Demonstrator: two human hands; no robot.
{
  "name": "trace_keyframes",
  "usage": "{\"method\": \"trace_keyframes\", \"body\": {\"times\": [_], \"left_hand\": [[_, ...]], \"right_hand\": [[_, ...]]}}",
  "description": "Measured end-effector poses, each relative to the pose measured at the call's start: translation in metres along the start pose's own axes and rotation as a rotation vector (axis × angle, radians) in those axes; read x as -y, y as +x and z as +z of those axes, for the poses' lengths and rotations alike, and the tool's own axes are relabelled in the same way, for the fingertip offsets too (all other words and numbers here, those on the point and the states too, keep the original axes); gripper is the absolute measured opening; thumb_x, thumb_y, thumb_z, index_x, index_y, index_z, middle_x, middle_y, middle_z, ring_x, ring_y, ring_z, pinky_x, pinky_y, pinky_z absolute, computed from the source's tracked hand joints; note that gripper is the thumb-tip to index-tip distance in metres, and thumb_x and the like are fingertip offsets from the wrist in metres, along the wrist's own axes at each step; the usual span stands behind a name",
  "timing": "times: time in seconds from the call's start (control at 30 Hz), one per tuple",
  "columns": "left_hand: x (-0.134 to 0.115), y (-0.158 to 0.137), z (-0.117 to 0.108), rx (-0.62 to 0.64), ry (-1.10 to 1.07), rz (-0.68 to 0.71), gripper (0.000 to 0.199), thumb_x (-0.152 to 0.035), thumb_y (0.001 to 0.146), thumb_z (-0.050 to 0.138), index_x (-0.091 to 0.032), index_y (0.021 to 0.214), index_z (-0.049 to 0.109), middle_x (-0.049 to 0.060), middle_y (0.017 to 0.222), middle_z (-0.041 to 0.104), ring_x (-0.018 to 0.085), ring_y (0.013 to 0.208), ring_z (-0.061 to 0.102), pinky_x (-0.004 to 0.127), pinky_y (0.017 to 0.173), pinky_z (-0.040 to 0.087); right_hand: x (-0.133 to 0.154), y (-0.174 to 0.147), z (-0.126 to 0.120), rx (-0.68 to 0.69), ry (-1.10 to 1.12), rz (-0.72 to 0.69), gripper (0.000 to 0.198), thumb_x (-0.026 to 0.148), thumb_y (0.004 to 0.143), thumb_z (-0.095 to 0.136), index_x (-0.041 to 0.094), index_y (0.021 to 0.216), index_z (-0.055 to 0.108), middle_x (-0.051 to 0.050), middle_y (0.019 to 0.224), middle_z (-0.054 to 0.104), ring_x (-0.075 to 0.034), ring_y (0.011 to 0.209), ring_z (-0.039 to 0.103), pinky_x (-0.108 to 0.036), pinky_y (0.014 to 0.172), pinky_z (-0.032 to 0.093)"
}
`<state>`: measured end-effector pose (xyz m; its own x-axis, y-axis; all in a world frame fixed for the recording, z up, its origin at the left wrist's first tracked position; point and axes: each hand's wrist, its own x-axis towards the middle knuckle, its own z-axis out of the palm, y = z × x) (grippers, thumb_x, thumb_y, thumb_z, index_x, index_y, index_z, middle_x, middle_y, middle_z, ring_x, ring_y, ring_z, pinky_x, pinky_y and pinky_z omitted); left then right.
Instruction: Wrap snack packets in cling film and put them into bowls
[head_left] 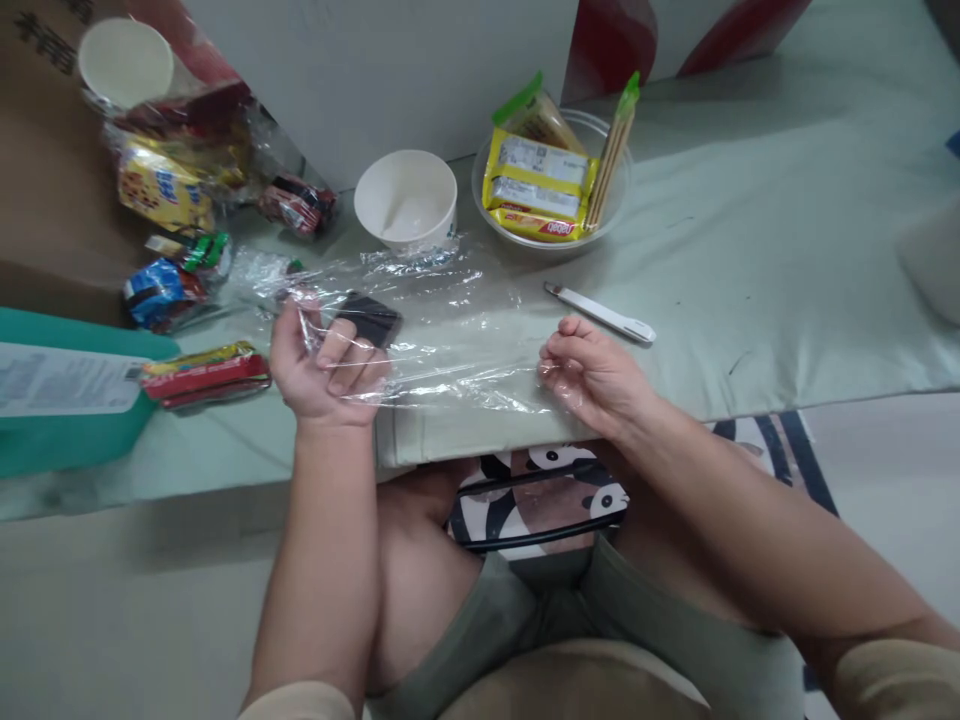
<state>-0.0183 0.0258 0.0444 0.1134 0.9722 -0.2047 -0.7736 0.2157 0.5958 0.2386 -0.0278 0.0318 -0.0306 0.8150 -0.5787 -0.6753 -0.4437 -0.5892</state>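
- The left hand (319,372) is curled, palm up, with its fingers bent in on the edge of a sheet of clear plastic (461,345).
- The right hand (592,375) is closed with its fingertips bunched, gripping the other end of the plastic.
- The plastic is stretched between the two hands, over the front of the table (757,270).
- A small dark square (373,320) shows at the left hand's fingertips; whether it is held or lies below, I cannot tell.
- A white cutter (600,312) lies on the table just beyond the right hand.
- Beyond the plastic stand a white paper cup (406,200) and, to its right, a clear bowl (491,225) holding yellow snack packs (536,180) and a pack of sticks (613,150).
- Wrapped snacks (165,190) crowd the left, near a green box (142,435) and a brown carton (52,180).
- A pale green cloth covers the table; below its edge shows a panda-print seat (540,500).
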Motion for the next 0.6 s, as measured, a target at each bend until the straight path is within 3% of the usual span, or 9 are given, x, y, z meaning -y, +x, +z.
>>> {"method": "trace_keyframes", "body": {"times": [0.2, 0.27, 0.37, 0.43, 0.6], "left_hand": [[0.0, -0.001, -0.002, -0.071, 0.122, 0.036, 0.034, -0.038, 0.096, 0.057, -0.024, 0.066, 0.067, -0.009, 0.039, 0.029, 0.004, 0.029, 0.001, 0.022, 0.03, 0.003], [-0.001, -0.001, -0.005, -0.087, 0.122, 0.052, 0.027, -0.035, 0.09, 0.064, -0.024, 0.065, 0.067, -0.009, 0.039, 0.029, 0.003, 0.03, 0.001, 0.022, 0.03, 0.003], [-0.001, 0.0, -0.008, -0.052, 0.083, 0.02, 0.019, -0.032, 0.084, 0.071, -0.024, 0.068, 0.07, -0.01, 0.04, 0.037, 0.002, 0.029, 0.009, 0.021, 0.031, 0.008], [0.0, 0.001, -0.009, 0.023, 0.051, 0.002, 0.022, -0.036, 0.089, 0.067, -0.024, 0.071, 0.073, -0.01, 0.039, 0.038, 0.002, 0.028, 0.01, 0.02, 0.03, 0.011], [0.006, 0.004, -0.009, 0.137, -0.036, -0.017, 0.069, -0.056, 0.105, 0.026, -0.022, 0.07, 0.073, -0.009, 0.035, 0.028, 0.003, 0.023, 0.0, 0.017, 0.026, 0.007]], "right_hand": [[0.006, -0.002, 0.0, 0.009, 0.069, -0.037, 0.046, -0.001, 0.053, 0.073, 0.022, 0.083, 0.046, 0.012, 0.063, 0.045, -0.001, 0.052, 0.036, -0.013, 0.05, 0.036], [0.008, -0.003, 0.0, 0.003, 0.062, -0.035, 0.044, 0.004, 0.055, 0.074, 0.022, 0.085, 0.046, 0.011, 0.064, 0.043, -0.001, 0.054, 0.038, -0.014, 0.05, 0.037], [0.008, -0.005, -0.001, 0.003, -0.049, 0.084, 0.037, 0.015, 0.063, 0.077, 0.022, 0.088, 0.051, 0.008, 0.068, 0.048, -0.004, 0.058, 0.047, -0.016, 0.05, 0.04], [0.007, -0.008, 0.0, 0.015, -0.145, 0.177, 0.036, 0.019, 0.066, 0.08, 0.021, 0.089, 0.053, 0.006, 0.073, 0.055, -0.006, 0.062, 0.054, -0.017, 0.049, 0.038], [0.005, -0.013, 0.003, 0.118, -0.23, 0.28, 0.054, 0.031, 0.07, 0.085, 0.026, 0.111, 0.051, -0.004, 0.099, 0.071, -0.016, 0.08, 0.069, -0.019, 0.048, 0.039]]}}
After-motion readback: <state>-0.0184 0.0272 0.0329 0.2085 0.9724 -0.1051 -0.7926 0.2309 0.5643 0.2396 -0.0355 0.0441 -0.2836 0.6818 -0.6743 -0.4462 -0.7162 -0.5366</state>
